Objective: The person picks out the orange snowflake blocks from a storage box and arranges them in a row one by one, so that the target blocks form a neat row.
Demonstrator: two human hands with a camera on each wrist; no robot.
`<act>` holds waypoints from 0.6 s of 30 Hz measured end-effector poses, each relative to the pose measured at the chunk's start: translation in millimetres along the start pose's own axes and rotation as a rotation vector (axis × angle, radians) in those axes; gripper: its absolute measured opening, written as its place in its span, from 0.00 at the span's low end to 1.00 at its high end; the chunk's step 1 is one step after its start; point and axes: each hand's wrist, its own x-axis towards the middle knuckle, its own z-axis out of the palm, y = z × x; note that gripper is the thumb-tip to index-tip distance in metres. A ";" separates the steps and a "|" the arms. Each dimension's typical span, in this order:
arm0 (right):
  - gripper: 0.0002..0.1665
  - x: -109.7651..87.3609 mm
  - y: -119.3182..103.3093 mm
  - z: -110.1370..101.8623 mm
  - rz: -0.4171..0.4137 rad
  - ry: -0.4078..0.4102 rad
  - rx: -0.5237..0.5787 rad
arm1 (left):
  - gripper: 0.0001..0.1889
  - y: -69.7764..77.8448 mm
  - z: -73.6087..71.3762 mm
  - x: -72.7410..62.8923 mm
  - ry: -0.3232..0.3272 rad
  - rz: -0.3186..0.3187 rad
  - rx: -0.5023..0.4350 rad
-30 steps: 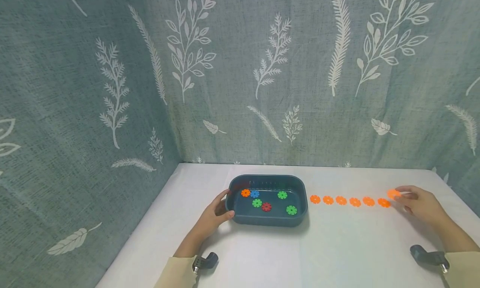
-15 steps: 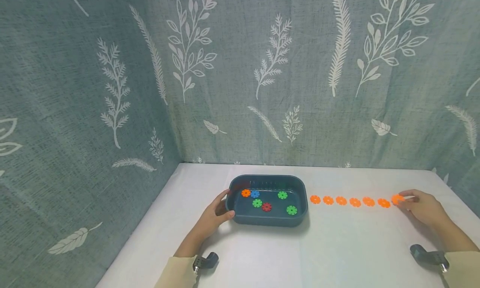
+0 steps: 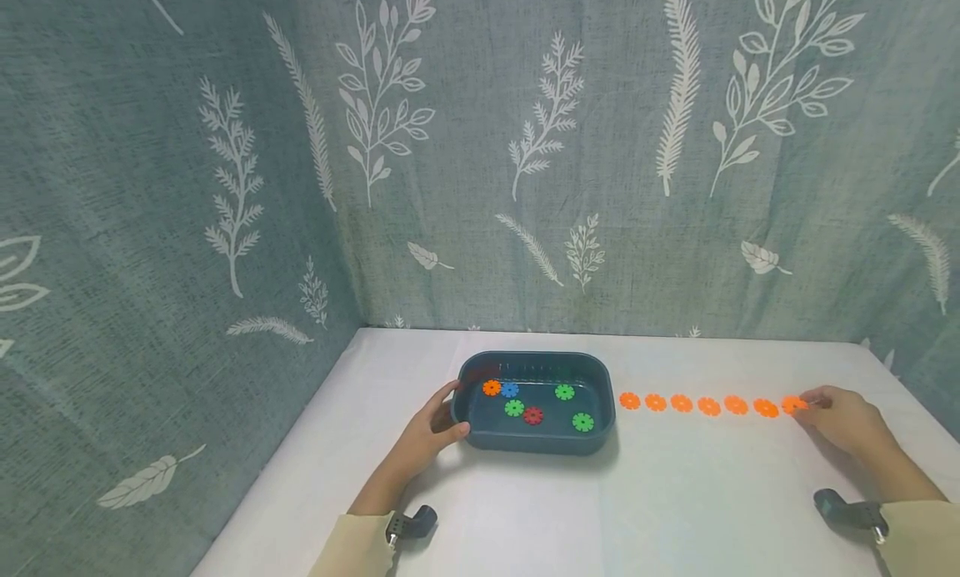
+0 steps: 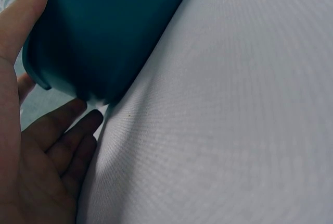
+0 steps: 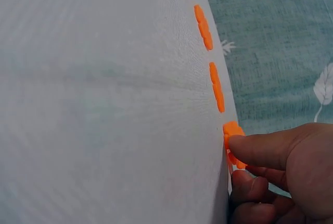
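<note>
My right hand [image 3: 851, 418] pinches an orange notched plastic disc [image 3: 793, 404] at the right end of a row of like discs. In the right wrist view the thumb presses on that disc [image 5: 234, 130], and the fingers lie beneath and behind it. My left hand [image 3: 423, 439] holds the left end of a dark teal tray [image 3: 532, 444]. Its thumb is at the rim, as the left wrist view shows, with the other fingers by the end wall. Inside the tray lie an orange disc [image 3: 491, 388], a blue disc [image 3: 510, 389], a red disc [image 3: 533, 415] and several green discs [image 3: 582, 422].
Several orange discs [image 3: 708, 406] lie flat in a spaced row running right from the tray on the white tabletop [image 3: 675, 502]. Leaf-patterned grey-green cloth [image 3: 480, 185] rises behind and on the left. A dark wrist device [image 3: 847, 509] sits at my right sleeve.
My right hand has come down with the orange disc and brought it to the right end of the row. The left hand and tray stay put.
</note>
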 end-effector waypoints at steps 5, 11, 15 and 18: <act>0.33 1.0 2.9 2.7 0.044 -0.003 0.006 | 0.40 1.5 0.4 -1.1 0.000 -0.008 0.009; 0.34 1.8 3.9 -0.4 0.046 -0.025 0.004 | 0.40 1.7 0.3 -0.1 -0.003 -0.005 -0.003; 0.33 -0.5 -1.4 -4.0 0.033 -0.040 -0.006 | 0.41 1.9 0.5 1.6 0.003 -0.016 -0.005; 0.32 -3.9 -7.2 -5.8 0.026 -0.033 -0.006 | 0.41 4.2 0.7 2.1 0.005 -0.026 -0.006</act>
